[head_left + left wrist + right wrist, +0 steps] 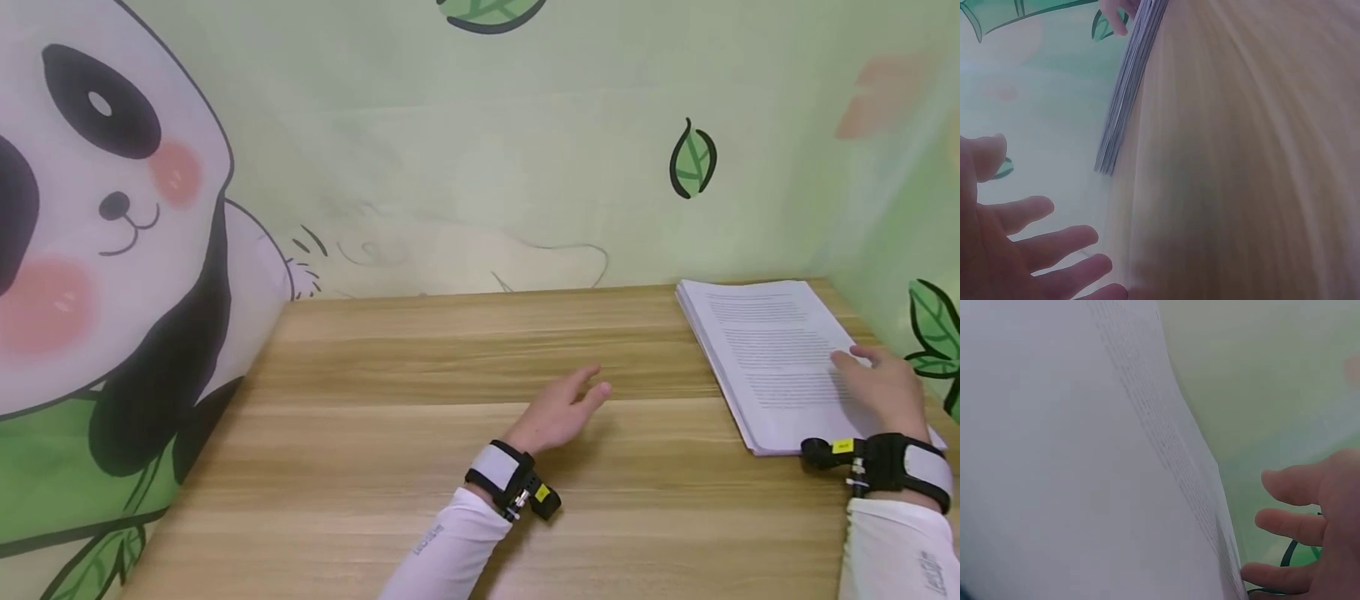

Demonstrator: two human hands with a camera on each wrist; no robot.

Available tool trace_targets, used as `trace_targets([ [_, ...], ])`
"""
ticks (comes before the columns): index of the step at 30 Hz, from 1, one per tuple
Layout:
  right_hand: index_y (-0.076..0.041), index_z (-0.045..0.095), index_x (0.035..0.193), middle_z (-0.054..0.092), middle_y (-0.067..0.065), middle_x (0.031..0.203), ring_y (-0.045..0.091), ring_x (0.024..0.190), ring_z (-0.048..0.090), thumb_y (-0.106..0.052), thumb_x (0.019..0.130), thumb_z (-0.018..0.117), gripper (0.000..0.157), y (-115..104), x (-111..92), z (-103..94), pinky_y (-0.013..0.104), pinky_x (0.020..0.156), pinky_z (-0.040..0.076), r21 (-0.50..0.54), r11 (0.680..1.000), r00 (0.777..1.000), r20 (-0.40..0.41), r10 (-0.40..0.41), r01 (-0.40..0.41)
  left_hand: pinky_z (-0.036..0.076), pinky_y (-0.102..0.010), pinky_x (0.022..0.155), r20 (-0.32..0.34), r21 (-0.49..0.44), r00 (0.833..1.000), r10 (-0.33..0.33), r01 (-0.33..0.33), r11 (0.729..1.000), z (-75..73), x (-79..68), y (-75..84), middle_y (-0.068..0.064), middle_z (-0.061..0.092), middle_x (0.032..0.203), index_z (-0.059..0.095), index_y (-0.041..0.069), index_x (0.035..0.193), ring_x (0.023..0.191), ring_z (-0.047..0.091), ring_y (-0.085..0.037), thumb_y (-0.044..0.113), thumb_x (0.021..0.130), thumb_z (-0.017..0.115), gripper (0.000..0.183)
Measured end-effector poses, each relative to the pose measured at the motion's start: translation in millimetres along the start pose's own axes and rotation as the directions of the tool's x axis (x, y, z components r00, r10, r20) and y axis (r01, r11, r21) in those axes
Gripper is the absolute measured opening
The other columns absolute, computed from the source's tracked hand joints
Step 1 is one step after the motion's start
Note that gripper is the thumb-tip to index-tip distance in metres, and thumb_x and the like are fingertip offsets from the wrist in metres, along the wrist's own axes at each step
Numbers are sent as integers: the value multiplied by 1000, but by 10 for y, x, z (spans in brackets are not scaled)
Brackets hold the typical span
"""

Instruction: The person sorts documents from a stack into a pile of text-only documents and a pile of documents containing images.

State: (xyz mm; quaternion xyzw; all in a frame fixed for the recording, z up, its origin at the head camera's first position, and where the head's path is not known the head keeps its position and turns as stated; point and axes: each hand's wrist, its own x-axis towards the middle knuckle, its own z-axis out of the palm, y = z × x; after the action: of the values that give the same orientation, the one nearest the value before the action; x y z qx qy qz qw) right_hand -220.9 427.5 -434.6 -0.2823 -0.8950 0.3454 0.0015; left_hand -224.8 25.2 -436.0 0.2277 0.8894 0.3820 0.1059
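A thick stack of printed paper (772, 358) lies at the right end of the wooden table. My right hand (885, 387) is over the stack's right side, thumb toward the printed text. In the right wrist view its fingers (1294, 528) are spread apart beside the paper's edge, and one fingertip seems to meet that edge. My left hand (558, 410) hovers over the middle of the table, left of the stack, holding nothing. Its fingers (1060, 244) are extended and separated in the left wrist view, where the layered side of the stack (1132, 81) shows.
The wooden table (390, 433) reaches back to a pale green wall cloth (450, 167). A large printed panda (150, 208) fills the left side of the cloth. At the right, the cloth runs along the table beside the stack. Each wrist wears a strapped camera.
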Motion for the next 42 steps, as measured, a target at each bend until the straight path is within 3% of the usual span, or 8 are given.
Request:
trace_targets([
  [8,14,27,139,29,45,136,57,121,30,-44,95,32,73,-67,-101,15,65,94,31,-47,998,999,-8,-42,42,43,-37,103,37,-75,999,24,-21,997,152,114,108,-5,50,141,40,16,142,123,52,-22,54,94,37,61],
  [13,17,35,133,35,45,129,56,112,37,-44,95,34,73,-131,-167,47,63,85,36,-60,991,993,19,-119,119,48,-34,96,40,-253,998,-46,54,966,320,211,232,-8,58,132,46,12,137,116,57,-20,43,93,49,54],
  [16,16,36,133,37,45,128,56,112,38,-45,94,35,73,-181,-199,71,63,85,36,-56,988,989,36,-140,142,52,-34,87,53,-431,992,-117,128,893,449,289,307,-10,63,123,48,10,136,104,62,-21,35,92,54,51],
  [20,15,37,134,37,44,130,57,116,36,-47,94,35,73,-267,-224,129,65,87,35,-50,985,986,43,-163,165,55,-39,83,80,-626,980,-181,191,757,604,402,408,-15,67,110,44,4,137,92,67,-26,26,91,58,53],
  [27,12,30,139,36,45,131,60,116,34,-48,94,35,75,-409,-254,260,66,89,32,-105,967,972,63,-227,233,55,-51,80,114,-780,956,-272,256,571,828,519,560,-15,67,88,49,4,128,81,67,-30,12,91,55,39],
  [31,12,28,139,34,48,130,61,115,34,-47,94,35,74,-469,-257,311,67,88,31,-113,955,961,65,-269,275,55,-53,77,110,-850,963,-246,220,479,894,561,588,-15,65,89,53,8,116,80,67,-34,2,91,50,25],
  [38,10,28,140,37,46,128,59,112,38,-48,94,36,75,-584,-280,411,66,85,36,-81,946,946,106,-306,315,57,-50,72,12,-846,973,-230,133,516,903,590,486,-8,64,95,50,10,115,83,66,-24,-10,87,38,36],
  [42,8,17,144,35,45,131,57,116,37,-51,93,36,81,-657,-290,446,66,89,36,-24,961,954,133,-270,276,52,-43,85,-88,-790,958,-274,101,605,847,562,366,-6,61,99,50,7,118,87,58,-17,-12,83,38,42],
])
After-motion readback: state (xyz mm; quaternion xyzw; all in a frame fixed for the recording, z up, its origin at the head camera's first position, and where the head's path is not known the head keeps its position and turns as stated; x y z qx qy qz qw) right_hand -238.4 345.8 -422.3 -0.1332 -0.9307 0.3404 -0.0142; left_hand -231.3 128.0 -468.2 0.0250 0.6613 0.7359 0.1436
